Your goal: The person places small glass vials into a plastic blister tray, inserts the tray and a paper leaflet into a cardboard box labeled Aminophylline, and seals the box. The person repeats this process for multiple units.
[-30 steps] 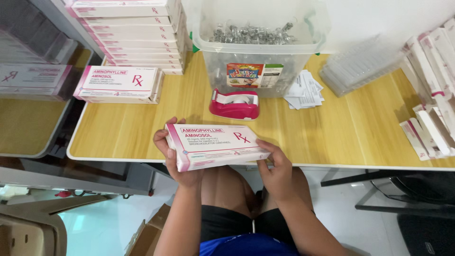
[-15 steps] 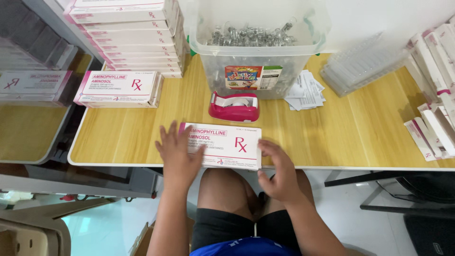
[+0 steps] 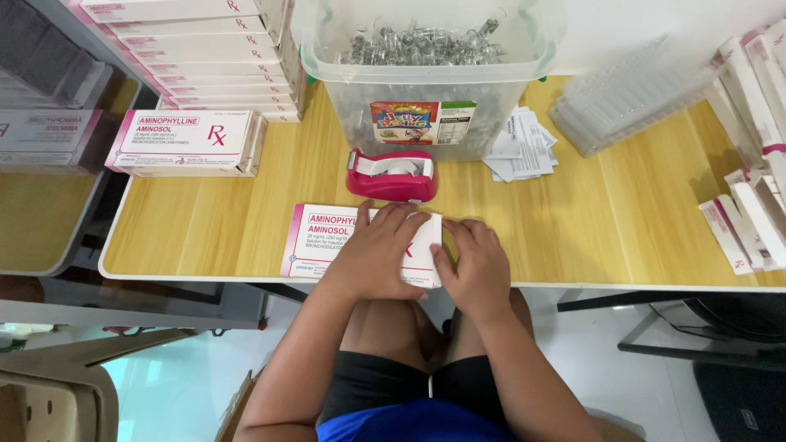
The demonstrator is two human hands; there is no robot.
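Observation:
A flat white-and-pink medicine box point(image 3: 315, 241) lies near the front edge of the wooden table point(image 3: 622, 229). My left hand point(image 3: 378, 252) rests palm down on top of it, fingers spread, covering its middle. My right hand point(image 3: 476, 263) presses against the box's right end, fingers curled on that edge. Just behind the box stands a red tape dispenser point(image 3: 392, 174).
A clear plastic bin point(image 3: 426, 74) of glass ampoules stands at the back. Stacked boxes point(image 3: 196, 49) and one single box point(image 3: 184, 143) sit at the left. Folded leaflets point(image 3: 520, 147), clear plastic trays point(image 3: 630, 102) and flat cartons point(image 3: 749, 213) lie at the right.
The box was held tilted above the table edge; it has been laid flat on the table, and my left hand moved onto its top while my right hand went to its right end.

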